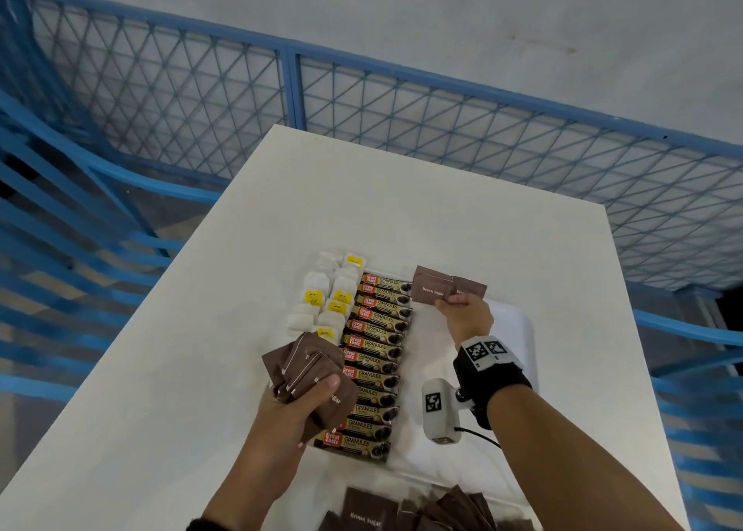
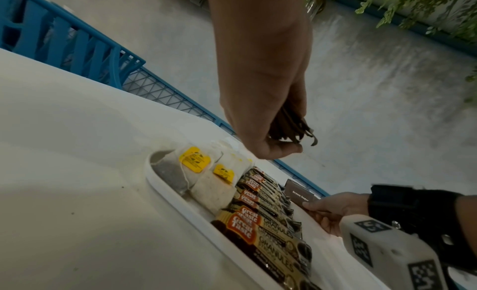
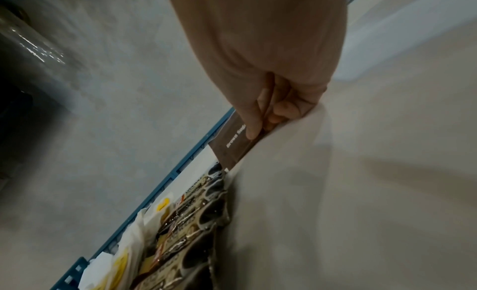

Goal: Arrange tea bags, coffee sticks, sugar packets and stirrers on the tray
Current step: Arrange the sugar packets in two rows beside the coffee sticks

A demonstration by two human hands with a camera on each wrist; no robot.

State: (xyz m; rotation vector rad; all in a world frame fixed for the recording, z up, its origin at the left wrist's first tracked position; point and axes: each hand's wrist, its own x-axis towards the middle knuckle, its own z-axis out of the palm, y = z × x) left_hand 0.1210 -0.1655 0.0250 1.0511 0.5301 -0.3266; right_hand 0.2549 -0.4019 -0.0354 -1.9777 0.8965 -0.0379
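A white tray lies on the white table. Tea bags with yellow tags fill its left column, and a row of coffee sticks lies beside them. My left hand grips a fanned bunch of brown sugar packets over the near left of the tray. My right hand pinches a brown sugar packet at the tray's far end, right of the coffee sticks, with another packet beside it. In the right wrist view the thumb presses on the packet.
More brown sugar packets lie in a pile at the table's near edge. A blue mesh fence runs behind the table, with blue chairs to the left. The right part of the tray holds nothing.
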